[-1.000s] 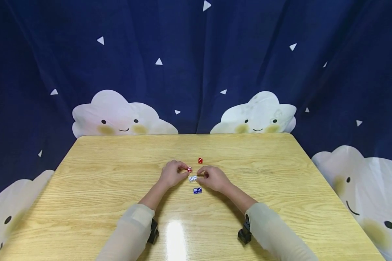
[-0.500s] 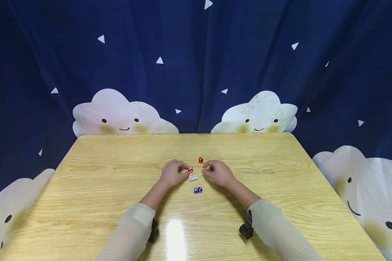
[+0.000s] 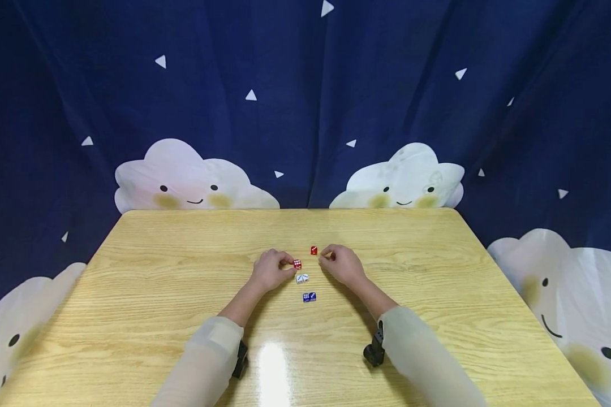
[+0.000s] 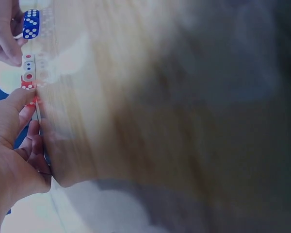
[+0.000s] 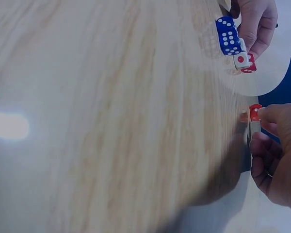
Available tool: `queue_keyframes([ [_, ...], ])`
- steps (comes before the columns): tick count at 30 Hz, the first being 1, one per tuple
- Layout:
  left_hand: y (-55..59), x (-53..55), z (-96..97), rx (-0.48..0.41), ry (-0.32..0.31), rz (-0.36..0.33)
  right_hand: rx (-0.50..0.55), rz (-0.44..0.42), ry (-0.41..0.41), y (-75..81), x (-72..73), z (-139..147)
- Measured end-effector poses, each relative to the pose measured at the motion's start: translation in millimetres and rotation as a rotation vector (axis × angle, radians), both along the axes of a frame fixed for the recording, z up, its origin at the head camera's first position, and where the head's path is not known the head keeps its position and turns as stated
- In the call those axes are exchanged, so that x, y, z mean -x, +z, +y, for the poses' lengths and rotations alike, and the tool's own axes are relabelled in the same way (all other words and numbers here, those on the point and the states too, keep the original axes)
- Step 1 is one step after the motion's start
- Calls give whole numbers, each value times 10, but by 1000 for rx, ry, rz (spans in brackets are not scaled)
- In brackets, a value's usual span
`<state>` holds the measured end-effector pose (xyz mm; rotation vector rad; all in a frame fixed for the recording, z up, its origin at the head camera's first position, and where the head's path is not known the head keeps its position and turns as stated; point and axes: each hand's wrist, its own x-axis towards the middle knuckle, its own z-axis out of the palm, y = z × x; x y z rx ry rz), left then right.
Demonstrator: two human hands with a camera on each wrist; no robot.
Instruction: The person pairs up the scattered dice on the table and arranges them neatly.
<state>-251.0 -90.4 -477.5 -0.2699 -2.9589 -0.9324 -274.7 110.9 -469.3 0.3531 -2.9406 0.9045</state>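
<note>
My left hand (image 3: pixel 271 270) holds a red die (image 3: pixel 297 264) by its left side, thumb and fingertip at it. In the left wrist view the thumb covers part of that red die (image 4: pixel 27 84). To the right and farther back lies a second red die (image 3: pixel 313 250). Beside it is my right hand (image 3: pixel 344 264), fingers bent and a narrow gap showing in the head view. From the right wrist the thumb tip overlaps this red die (image 5: pixel 255 112); contact is unclear. Two white dice (image 3: pixel 302 278) sit side by side just in front of the held die. Nearer still are two blue dice (image 3: pixel 309 297), also side by side.
All the dice are on a light wooden table (image 3: pixel 158 271). A dark blue curtain (image 3: pixel 295 113) with clouds and triangles hangs behind it. Black wrist cameras (image 3: pixel 374 350) hang under both sleeves. A bright reflection lies on the front of the tabletop.
My right hand has left the white dice, moving back and slightly right to beside the far red die. My left hand stays at its red die. The dice look unmoved.
</note>
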Motion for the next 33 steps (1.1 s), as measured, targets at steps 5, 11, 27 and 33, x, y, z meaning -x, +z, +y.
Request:
queue_keyframes([
  [5,-8,2,-1,0,3,-2,7,-4,-24,-40,47,-20],
  [11,3,0,-3,3,3,-15,31,-33,-47,-54,69,-62],
  [27,26,4,0,11,4,-26,40,-38,-86,-63,134,-148],
  [33,24,7,8,15,2,-9,55,-32,-102,-70,128,-161],
])
